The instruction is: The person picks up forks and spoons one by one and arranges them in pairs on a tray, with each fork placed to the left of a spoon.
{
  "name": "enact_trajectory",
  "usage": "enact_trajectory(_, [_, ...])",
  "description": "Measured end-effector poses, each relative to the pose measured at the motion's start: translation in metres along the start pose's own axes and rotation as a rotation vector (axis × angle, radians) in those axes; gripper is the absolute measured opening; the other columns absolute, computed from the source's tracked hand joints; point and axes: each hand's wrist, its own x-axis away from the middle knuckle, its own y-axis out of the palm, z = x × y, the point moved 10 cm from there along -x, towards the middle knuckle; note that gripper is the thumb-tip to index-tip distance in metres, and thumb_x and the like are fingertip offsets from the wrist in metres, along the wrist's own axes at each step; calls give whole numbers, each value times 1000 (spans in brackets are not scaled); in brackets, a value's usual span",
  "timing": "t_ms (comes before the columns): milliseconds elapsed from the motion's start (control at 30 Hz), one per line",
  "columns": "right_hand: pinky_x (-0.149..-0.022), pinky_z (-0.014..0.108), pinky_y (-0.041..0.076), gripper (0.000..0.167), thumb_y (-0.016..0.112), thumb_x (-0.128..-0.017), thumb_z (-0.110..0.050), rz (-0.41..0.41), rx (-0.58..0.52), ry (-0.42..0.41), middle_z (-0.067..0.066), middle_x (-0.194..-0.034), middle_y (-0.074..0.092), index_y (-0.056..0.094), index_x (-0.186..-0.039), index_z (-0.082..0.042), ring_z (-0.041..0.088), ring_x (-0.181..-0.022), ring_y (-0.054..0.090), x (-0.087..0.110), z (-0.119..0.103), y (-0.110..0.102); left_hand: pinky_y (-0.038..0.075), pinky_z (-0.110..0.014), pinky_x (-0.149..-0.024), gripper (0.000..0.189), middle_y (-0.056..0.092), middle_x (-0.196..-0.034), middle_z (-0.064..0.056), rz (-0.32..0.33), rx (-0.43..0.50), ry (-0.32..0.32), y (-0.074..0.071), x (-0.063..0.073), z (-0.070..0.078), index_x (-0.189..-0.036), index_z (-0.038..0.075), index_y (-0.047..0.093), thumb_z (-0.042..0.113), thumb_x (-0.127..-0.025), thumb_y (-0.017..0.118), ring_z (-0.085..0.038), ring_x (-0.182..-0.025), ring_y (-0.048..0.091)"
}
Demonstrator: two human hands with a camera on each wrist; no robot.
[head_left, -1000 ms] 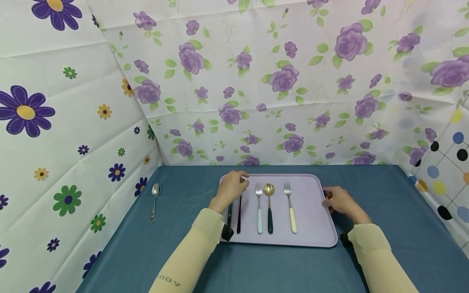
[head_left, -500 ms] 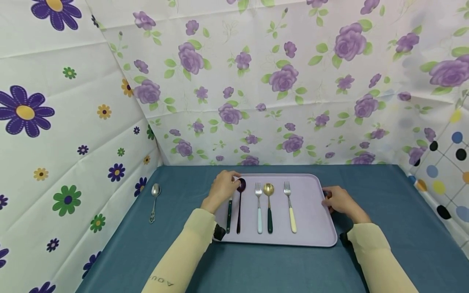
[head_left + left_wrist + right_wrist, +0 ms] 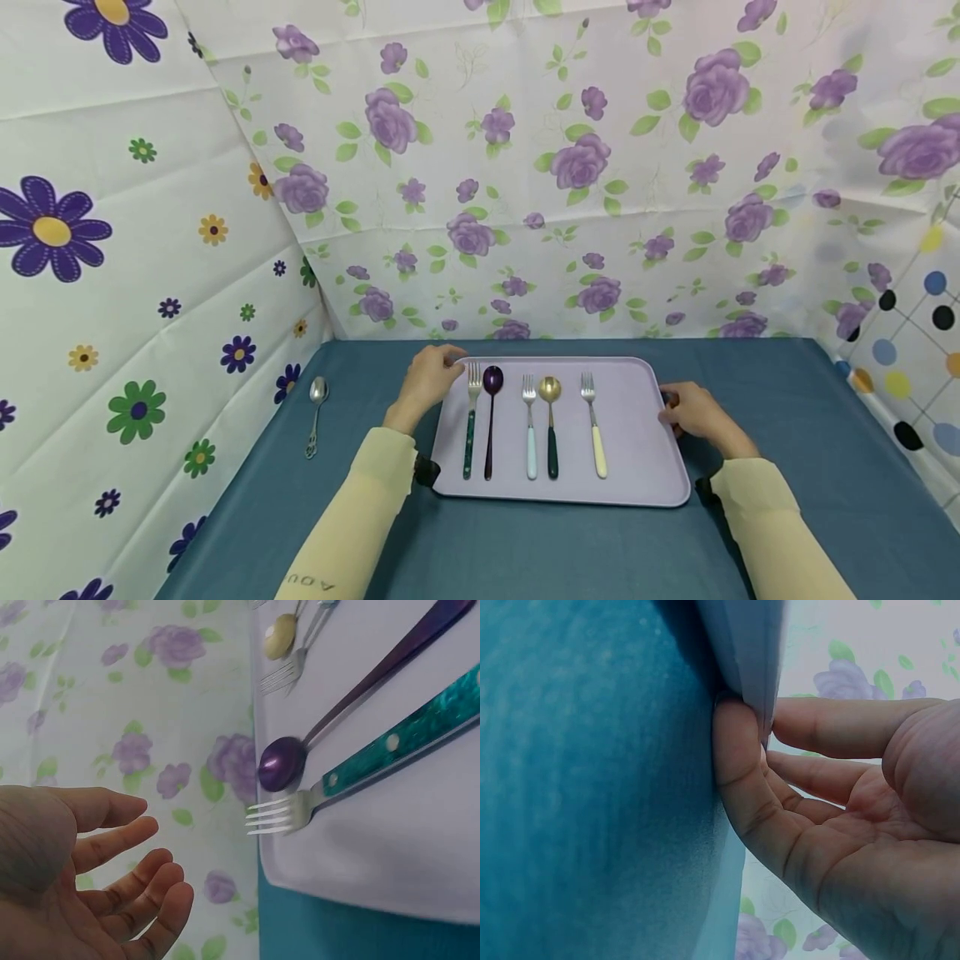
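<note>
A pale lilac tray (image 3: 630,433) lies on the table with cutlery in a row. From the left come a fork with a green handle (image 3: 469,433), a dark purple spoon (image 3: 492,380), a fork with a light blue handle (image 3: 532,442), a gold spoon with a dark green handle (image 3: 551,388) and a fork with a cream handle (image 3: 598,442). My left hand (image 3: 427,380) hovers by the tray's back left corner, holding nothing; its fingers are loosely bent in the left wrist view (image 3: 112,877). My right hand (image 3: 697,408) grips the tray's right edge, fingertips tucked under the rim.
A silver spoon (image 3: 316,408) with an ornate handle lies apart at the left on the blue tablecloth (image 3: 570,550). Flower-patterned sheets (image 3: 495,183) stand behind and at the left, with a dotted sheet (image 3: 918,367) at the right.
My left hand has moved left from above the purple spoon to the tray's back left corner, uncovering that spoon and the green-handled fork. The right hand stays at the tray's edge.
</note>
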Motion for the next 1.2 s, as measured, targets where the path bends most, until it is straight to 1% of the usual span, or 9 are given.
enact_trajectory(67, [-61,38,59,61,62,-94,6,0,-2,1,12,-80,58,37,-146,24,22,-63,65,1,-1,0,52,-41,-72,32,67,-118,-16,6,10,-3,-5,-1,-3,-134,9,70,18,-104,63,-28,-95,63])
enact_trajectory(167, [-61,38,60,61,62,-94,6,1,-3,3,12,-80,57,37,-146,24,22,-63,65,1,-1,0,52,-37,-68,33,68,-118,-15,7,16,-24,-9,-2,-9,-135,10,69,17,-104,63,-26,-90,64])
enact_trajectory(300, [-61,38,60,61,62,-95,5,-2,-6,7,12,-80,58,36,-147,23,22,-63,65,1,1,1,53,-40,-72,34,67,-121,-14,3,17,-56,-14,-1,-19,-137,12,68,18,-104,63,-27,-96,65])
enact_trajectory(367, [-61,38,60,61,62,-95,5,-6,-7,8,12,-80,58,36,-147,23,22,-63,65,1,1,1,54,-43,-76,34,65,-122,-15,7,14,-61,-18,-1,-24,-137,12,68,19,-104,62,-30,-103,63])
enact_trajectory(433, [-61,38,59,62,63,-94,5,-4,-7,8,12,-80,58,37,-147,23,22,-63,65,0,1,1,54,-45,-77,34,65,-123,-15,15,8,-63,-22,0,-29,-137,12,68,19,-104,62,-31,-105,63])
enact_trajectory(700, [-61,38,60,62,64,-93,5,1,2,4,12,-81,58,38,-146,23,21,-62,65,-2,2,0,53,-48,-80,35,66,-122,-17,39,-9,-94,-37,3,-50,-137,9,68,17,-103,63,-34,-105,63])
enact_trajectory(867, [-61,37,60,62,64,-94,5,0,-8,12,12,-81,57,38,-146,23,21,-63,65,-2,4,0,53,-48,-79,35,67,-122,-19,47,-21,-104,-45,6,-65,-137,7,67,16,-104,62,-34,-103,64])
enact_trajectory(1100, [-61,37,60,61,64,-93,5,-1,-2,11,11,-80,57,39,-146,23,21,-62,65,-2,3,1,53,-49,-80,37,66,-125,-22,64,-49,-146,-65,10,-86,-140,5,64,16,-105,58,-36,-105,64])
enact_trajectory(1200, [-60,37,60,61,64,-93,5,1,7,7,12,-80,58,39,-146,23,21,-62,65,-2,3,0,53,-49,-79,37,65,-125,-22,62,-50,-166,-71,12,-94,-141,6,64,17,-106,58,-36,-103,64])
